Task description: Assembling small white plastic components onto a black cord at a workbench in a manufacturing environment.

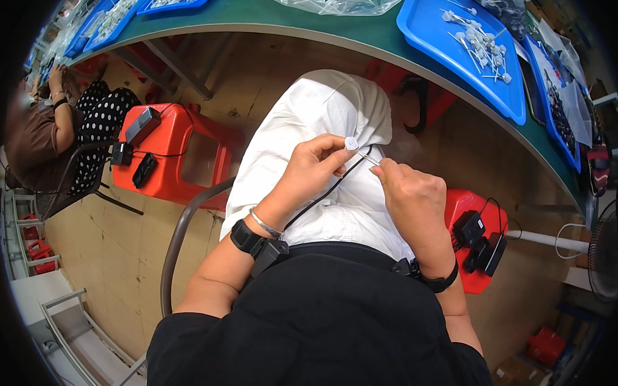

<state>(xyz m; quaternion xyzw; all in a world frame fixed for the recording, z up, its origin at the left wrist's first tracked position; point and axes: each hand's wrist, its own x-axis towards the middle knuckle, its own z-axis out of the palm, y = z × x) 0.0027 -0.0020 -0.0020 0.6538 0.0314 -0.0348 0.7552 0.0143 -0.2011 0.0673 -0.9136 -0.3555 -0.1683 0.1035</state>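
Observation:
Above my lap, my left hand [311, 167] pinches a small white round-headed piece [351, 143] between thumb and fingertips. A thin, pale stem runs from that head toward the right. My right hand [412, 196] is closed, its thumb and forefinger gripping the far end of the stem. The two hands are a short gap apart, both over my white trousers [291, 121]. A thin black cord [333, 187] crosses the trousers below them. What the other fingers of my right hand may hold is hidden.
Ahead curves a green table [260, 20]. A blue tray [424, 23] on it carries several similar white pieces [481, 46]. Red stools [160, 175] with black devices flank me. A fan [605, 251] stands at right. Another person [42, 136] sits at far left.

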